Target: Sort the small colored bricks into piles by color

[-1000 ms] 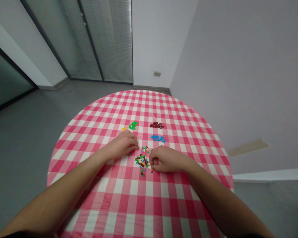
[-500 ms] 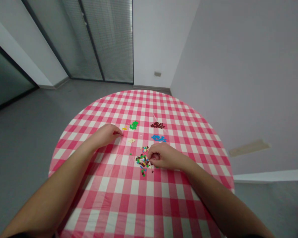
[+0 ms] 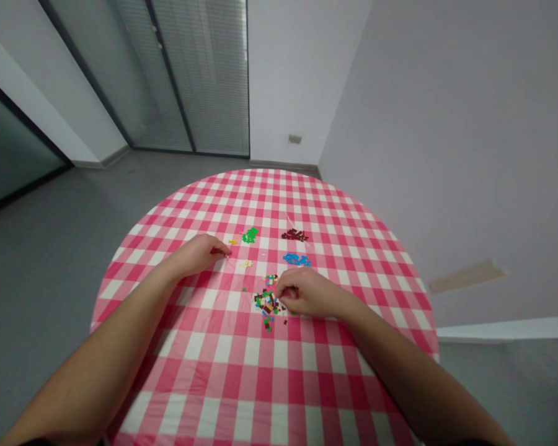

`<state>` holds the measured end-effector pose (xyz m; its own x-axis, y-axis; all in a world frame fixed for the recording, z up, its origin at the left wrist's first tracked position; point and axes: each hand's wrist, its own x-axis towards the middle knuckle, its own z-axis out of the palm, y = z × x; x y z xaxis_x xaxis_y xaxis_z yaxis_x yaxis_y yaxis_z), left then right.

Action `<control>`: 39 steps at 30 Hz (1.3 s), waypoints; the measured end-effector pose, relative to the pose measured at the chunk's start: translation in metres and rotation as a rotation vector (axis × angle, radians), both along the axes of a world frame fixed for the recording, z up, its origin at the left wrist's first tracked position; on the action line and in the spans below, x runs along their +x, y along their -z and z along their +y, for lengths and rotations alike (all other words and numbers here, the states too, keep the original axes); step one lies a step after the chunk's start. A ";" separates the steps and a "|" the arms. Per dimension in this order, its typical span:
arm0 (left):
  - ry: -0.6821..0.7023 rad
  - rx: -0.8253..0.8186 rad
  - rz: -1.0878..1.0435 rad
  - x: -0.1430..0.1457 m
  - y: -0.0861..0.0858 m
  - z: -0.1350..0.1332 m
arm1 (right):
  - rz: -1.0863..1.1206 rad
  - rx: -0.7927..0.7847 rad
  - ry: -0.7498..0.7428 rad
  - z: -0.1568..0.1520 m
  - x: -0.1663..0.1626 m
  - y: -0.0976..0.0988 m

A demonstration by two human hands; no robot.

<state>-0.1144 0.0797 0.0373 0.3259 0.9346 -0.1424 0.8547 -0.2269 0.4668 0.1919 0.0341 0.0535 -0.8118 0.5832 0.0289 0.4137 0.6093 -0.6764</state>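
Note:
My left hand (image 3: pixel 204 253) rests on the cloth with its fingertips pinched together, just left of a few yellow pieces (image 3: pixel 233 241) and cream pieces (image 3: pixel 246 264). Something tiny may be at those fingertips, too small to name. My right hand (image 3: pixel 305 292) is curled, thumb and fingers closed, at the right edge of a mixed pile of small coloured building bricks (image 3: pixel 266 302). What it pinches, if anything, is hidden. Beyond the hands lie a green heap (image 3: pixel 250 235), a dark brown heap (image 3: pixel 294 235) and a blue heap (image 3: pixel 297 259) of bricks.
A round table (image 3: pixel 270 384) wears a red and white checked cloth. Behind it stand a glass door with blinds (image 3: pixel 204 80) and a white wall (image 3: pixel 297 74). Another wall (image 3: pixel 469 155) runs along the right, with a strip of tape (image 3: pixel 467 277) on it.
Both hands stay almost in place; the left fingertips have shifted very slightly. The heaps look the same.

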 end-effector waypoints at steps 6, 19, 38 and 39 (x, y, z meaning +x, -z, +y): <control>-0.034 0.006 -0.069 -0.003 0.006 -0.001 | -0.012 0.013 0.032 0.000 -0.001 0.001; 0.291 0.351 -0.275 0.033 -0.014 -0.025 | 0.298 -0.090 0.321 0.002 0.000 0.011; 0.472 0.384 -0.265 0.072 -0.010 -0.047 | 0.337 -0.207 0.354 0.001 -0.009 0.022; 0.459 0.354 -0.246 0.069 -0.012 -0.045 | 0.285 -0.160 0.353 0.003 -0.007 0.021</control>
